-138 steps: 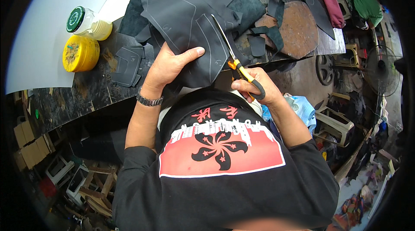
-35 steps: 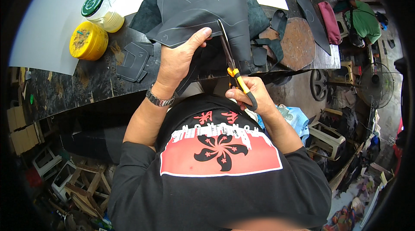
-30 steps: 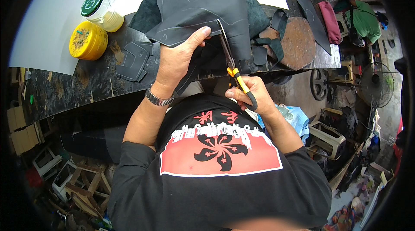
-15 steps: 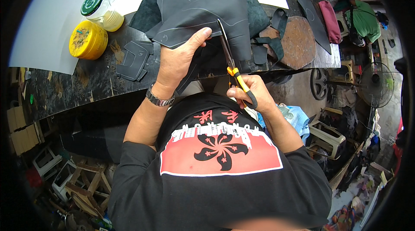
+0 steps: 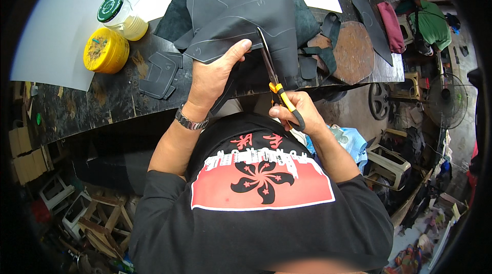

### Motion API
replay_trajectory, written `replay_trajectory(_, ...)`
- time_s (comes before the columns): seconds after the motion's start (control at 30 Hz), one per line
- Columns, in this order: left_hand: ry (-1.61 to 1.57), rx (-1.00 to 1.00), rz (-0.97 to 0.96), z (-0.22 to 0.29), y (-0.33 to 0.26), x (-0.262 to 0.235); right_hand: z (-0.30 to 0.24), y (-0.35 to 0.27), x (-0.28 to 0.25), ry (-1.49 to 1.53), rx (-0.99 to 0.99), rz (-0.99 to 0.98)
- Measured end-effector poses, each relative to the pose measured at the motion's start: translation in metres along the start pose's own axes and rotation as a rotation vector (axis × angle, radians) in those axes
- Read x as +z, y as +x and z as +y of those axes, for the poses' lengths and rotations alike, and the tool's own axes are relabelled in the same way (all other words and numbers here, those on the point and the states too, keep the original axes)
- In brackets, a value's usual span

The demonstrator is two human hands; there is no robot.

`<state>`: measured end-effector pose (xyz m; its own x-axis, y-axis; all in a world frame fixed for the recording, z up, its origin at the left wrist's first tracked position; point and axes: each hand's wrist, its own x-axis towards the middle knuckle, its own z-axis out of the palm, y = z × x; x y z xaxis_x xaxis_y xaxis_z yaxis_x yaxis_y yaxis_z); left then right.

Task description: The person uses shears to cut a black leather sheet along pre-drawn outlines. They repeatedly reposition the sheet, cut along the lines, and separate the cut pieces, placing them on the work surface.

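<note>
Squarely before the chest, both hands work at the near edge of a dark, scuffed wooden table [image 5: 77,112]. The left hand [image 5: 212,77] reaches far and a little right, its wrist ringed by a silver metal-link watch [image 5: 191,119]; it pinches the near edge of a thin, matte black sheet [image 5: 241,13], thumb flat on top and pointing right, fingers out of sight beneath. The right hand [image 5: 302,110] comes in from the near right with its wrist bent inward, fingers curled round the handles of long steel scissors [image 5: 273,75] with yellow-and-black grips, their blades pointing far and slightly left and meeting the sheet just right of the left thumb. The sheet lies on a heap of dark material on the table, its near part lifted by the left hand. Pale drawn outlines cross it, with small handwritten marks too faint to read for certain. A similar mark sits on the flat black cut pieces [image 5: 156,74] stacked to the left. Farther left, the clear jar's green lid [image 5: 110,7] carries a pale round emblem, too small to make out. Red characters and white lettering run across the black T-shirt [image 5: 266,233], above a red panel with a black five-petalled flower. How widely the blades part is hard to tell; the heap's far end is cut off by the upper edge.
</note>
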<state>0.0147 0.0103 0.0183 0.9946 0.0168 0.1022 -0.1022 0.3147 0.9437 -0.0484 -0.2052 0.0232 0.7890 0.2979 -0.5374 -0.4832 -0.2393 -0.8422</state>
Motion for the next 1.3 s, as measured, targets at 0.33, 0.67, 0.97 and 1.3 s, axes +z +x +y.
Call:
replay_trajectory(0.33,0.022,0.02,0.009,-0.003,-0.001,0.0,0.0,-0.003,-0.001,-0.043,-0.04,0.019)
replay_trajectory(0.67,0.082,-0.016,0.007,0.0,0.004,-0.005,-0.008,-0.006,-0.001,-0.043,0.04,-0.02)
replay_trajectory(0.97,0.314,0.162,-0.269,0.037,0.034,-0.018,-0.04,-0.03,-0.023,0.17,-0.009,-0.399)
replay_trajectory(1.3,0.251,-0.061,-0.372,0.047,0.035,-0.022,-0.025,-0.024,-0.029,0.183,0.002,-0.385)
